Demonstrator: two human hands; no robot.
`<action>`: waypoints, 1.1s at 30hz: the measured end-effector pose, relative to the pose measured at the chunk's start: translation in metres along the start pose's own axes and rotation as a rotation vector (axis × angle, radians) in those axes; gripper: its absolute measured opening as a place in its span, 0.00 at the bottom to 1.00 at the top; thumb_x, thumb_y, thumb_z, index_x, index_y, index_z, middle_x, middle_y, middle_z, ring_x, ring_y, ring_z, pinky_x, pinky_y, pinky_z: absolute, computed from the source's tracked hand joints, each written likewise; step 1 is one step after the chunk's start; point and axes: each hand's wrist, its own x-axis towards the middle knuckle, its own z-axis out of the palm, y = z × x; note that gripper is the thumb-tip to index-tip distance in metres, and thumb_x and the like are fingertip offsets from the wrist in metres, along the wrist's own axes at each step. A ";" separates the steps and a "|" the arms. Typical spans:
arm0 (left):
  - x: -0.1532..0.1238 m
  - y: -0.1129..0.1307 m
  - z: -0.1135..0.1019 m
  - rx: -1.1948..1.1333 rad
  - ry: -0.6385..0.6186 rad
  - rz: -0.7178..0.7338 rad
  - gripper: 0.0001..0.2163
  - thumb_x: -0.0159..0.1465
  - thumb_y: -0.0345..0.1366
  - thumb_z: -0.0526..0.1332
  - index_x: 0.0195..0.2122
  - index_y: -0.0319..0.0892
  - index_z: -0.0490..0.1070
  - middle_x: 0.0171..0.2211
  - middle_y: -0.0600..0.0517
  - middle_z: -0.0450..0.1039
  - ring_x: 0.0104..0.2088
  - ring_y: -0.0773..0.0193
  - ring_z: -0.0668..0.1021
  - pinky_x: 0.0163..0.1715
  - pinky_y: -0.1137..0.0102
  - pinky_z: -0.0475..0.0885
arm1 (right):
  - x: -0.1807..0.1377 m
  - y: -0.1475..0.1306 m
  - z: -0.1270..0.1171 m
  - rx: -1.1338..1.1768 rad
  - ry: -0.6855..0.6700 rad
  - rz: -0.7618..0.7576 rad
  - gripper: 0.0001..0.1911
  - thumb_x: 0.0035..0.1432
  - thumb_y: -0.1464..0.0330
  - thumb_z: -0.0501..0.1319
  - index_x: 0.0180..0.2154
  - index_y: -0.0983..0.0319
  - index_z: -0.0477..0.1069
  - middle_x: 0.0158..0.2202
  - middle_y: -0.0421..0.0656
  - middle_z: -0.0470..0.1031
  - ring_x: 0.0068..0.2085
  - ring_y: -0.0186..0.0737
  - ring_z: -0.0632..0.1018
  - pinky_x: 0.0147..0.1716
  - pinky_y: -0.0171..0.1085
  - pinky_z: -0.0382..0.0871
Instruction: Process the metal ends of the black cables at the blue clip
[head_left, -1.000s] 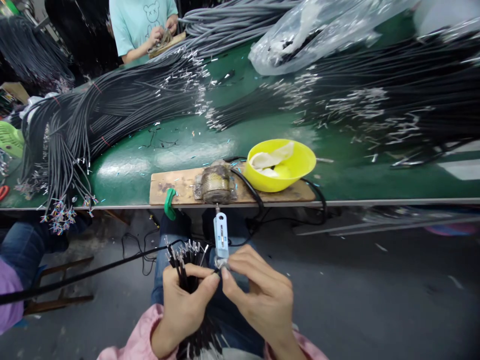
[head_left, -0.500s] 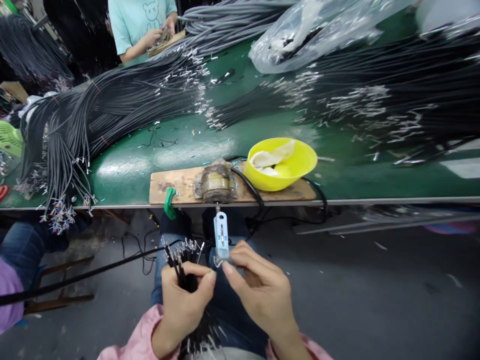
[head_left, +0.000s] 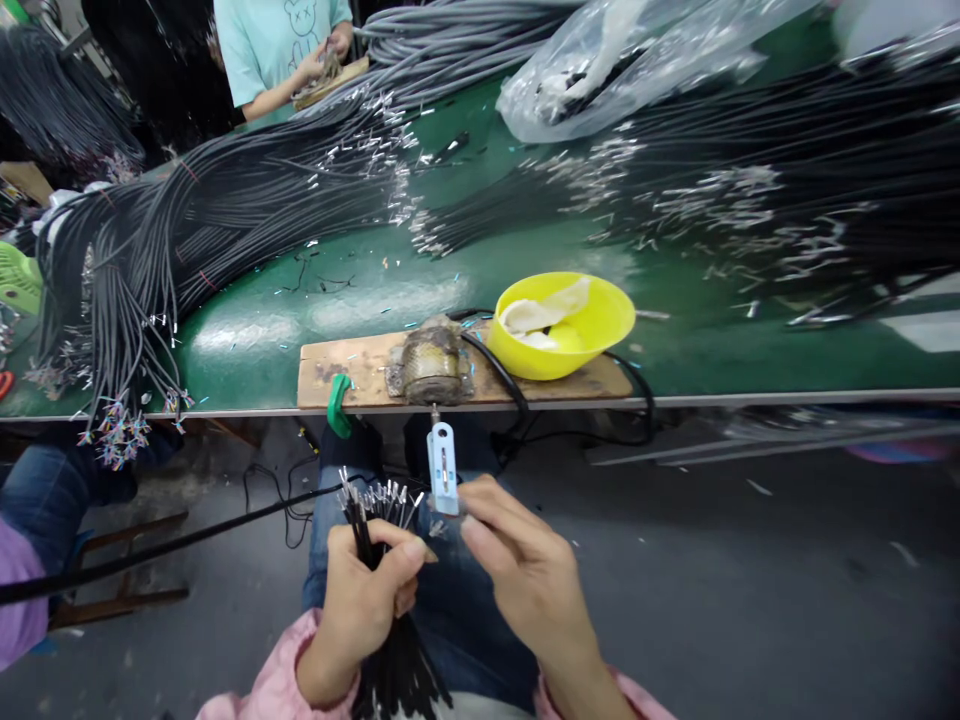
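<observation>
My left hand (head_left: 373, 590) is closed around a bundle of thin black cables (head_left: 405, 665) with silvery stripped ends (head_left: 390, 492) fanning out above the fist. Its thumb and forefinger press together near a light blue clip (head_left: 445, 470). This clip sits on the shaft of a small motor (head_left: 433, 362) and sticks out past the table edge. My right hand (head_left: 525, 570) is just right of the clip's lower end, fingers bent, thumb and fingertips slightly apart. Those fingertips are a little blurred; whether they touch the clip I cannot tell.
The motor is on a wooden board (head_left: 352, 358) with a green clamp (head_left: 340, 405) at the table edge. Beside it stands a yellow bowl (head_left: 570, 350) holding white material. Grey cable bundles (head_left: 247, 200) and black ones (head_left: 750, 140) cover the green table. Across it, a co-worker's hands (head_left: 322, 65) handle something.
My left hand has drawn slightly away from the clip, its cable ends shifting right. My right hand's thumb has moved up and right, away from the left hand's fingertips.
</observation>
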 end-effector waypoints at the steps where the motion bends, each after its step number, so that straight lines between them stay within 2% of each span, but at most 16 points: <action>1: 0.000 0.001 0.000 -0.013 -0.010 -0.008 0.18 0.51 0.50 0.66 0.21 0.37 0.71 0.10 0.60 0.54 0.11 0.77 0.57 0.13 0.76 0.51 | 0.000 -0.001 0.001 0.017 -0.020 -0.024 0.07 0.54 0.73 0.59 0.25 0.60 0.72 0.23 0.41 0.74 0.26 0.39 0.74 0.27 0.38 0.67; 6: 0.002 0.005 0.000 -0.058 -0.044 -0.038 0.18 0.51 0.49 0.66 0.20 0.37 0.71 0.09 0.61 0.53 0.10 0.77 0.56 0.12 0.76 0.53 | -0.001 -0.001 0.005 -0.001 -0.013 -0.150 0.08 0.50 0.77 0.62 0.24 0.60 0.72 0.21 0.39 0.73 0.23 0.36 0.71 0.26 0.37 0.66; 10: 0.001 0.005 0.000 -0.057 -0.062 -0.044 0.17 0.53 0.48 0.65 0.21 0.37 0.71 0.09 0.61 0.53 0.10 0.77 0.56 0.12 0.76 0.52 | -0.002 0.000 0.002 -0.012 0.029 -0.092 0.08 0.53 0.75 0.60 0.25 0.60 0.73 0.22 0.40 0.73 0.25 0.37 0.72 0.27 0.37 0.66; 13: 0.001 0.002 -0.001 -0.039 -0.060 -0.025 0.17 0.54 0.49 0.64 0.22 0.37 0.70 0.09 0.62 0.53 0.10 0.77 0.56 0.12 0.77 0.52 | -0.006 0.000 0.002 0.028 -0.035 0.022 0.05 0.55 0.69 0.61 0.29 0.60 0.75 0.25 0.42 0.74 0.25 0.38 0.72 0.25 0.36 0.66; 15: 0.002 0.000 -0.003 -0.019 -0.057 -0.008 0.17 0.54 0.49 0.64 0.22 0.38 0.69 0.10 0.63 0.53 0.10 0.77 0.56 0.11 0.77 0.51 | -0.010 0.000 0.005 0.075 -0.073 0.101 0.06 0.56 0.67 0.62 0.29 0.60 0.75 0.25 0.42 0.73 0.26 0.38 0.71 0.24 0.35 0.65; 18: 0.004 0.004 -0.007 0.038 -0.076 0.035 0.17 0.52 0.48 0.67 0.22 0.37 0.71 0.10 0.62 0.54 0.10 0.77 0.56 0.11 0.77 0.51 | -0.012 0.000 0.008 0.302 -0.108 0.275 0.10 0.55 0.62 0.63 0.25 0.60 0.74 0.25 0.42 0.70 0.27 0.37 0.70 0.25 0.34 0.64; 22: 0.005 0.017 -0.010 0.130 -0.116 0.149 0.10 0.46 0.38 0.72 0.20 0.36 0.77 0.16 0.52 0.70 0.19 0.70 0.68 0.21 0.72 0.63 | -0.006 -0.001 0.007 0.761 -0.292 0.619 0.17 0.44 0.53 0.68 0.23 0.61 0.74 0.20 0.39 0.65 0.22 0.33 0.65 0.22 0.33 0.61; 25: 0.004 0.023 -0.008 0.167 -0.132 0.199 0.06 0.46 0.35 0.71 0.20 0.38 0.79 0.14 0.53 0.70 0.18 0.70 0.67 0.21 0.71 0.63 | 0.004 0.001 0.003 0.797 -0.390 0.748 0.18 0.38 0.54 0.71 0.19 0.63 0.73 0.18 0.37 0.64 0.21 0.32 0.63 0.21 0.32 0.58; 28: 0.003 0.024 -0.006 0.186 -0.125 0.225 0.05 0.47 0.35 0.71 0.20 0.41 0.79 0.13 0.55 0.69 0.15 0.71 0.65 0.18 0.72 0.61 | 0.019 0.005 -0.001 0.674 -0.305 0.739 0.19 0.37 0.55 0.71 0.18 0.63 0.71 0.17 0.37 0.64 0.21 0.31 0.63 0.20 0.31 0.56; 31: 0.001 0.024 -0.007 0.190 -0.077 0.244 0.05 0.45 0.37 0.72 0.20 0.44 0.79 0.14 0.54 0.72 0.15 0.69 0.68 0.16 0.73 0.62 | 0.035 0.006 0.000 0.518 -0.124 0.620 0.23 0.42 0.49 0.66 0.18 0.63 0.70 0.17 0.37 0.63 0.21 0.32 0.62 0.20 0.32 0.57; 33: 0.001 0.026 -0.007 0.178 -0.008 0.266 0.06 0.43 0.38 0.73 0.19 0.45 0.79 0.15 0.53 0.73 0.15 0.68 0.70 0.16 0.73 0.65 | 0.042 0.004 0.003 0.415 -0.095 0.512 0.26 0.46 0.45 0.61 0.19 0.63 0.69 0.17 0.37 0.63 0.20 0.32 0.62 0.20 0.33 0.58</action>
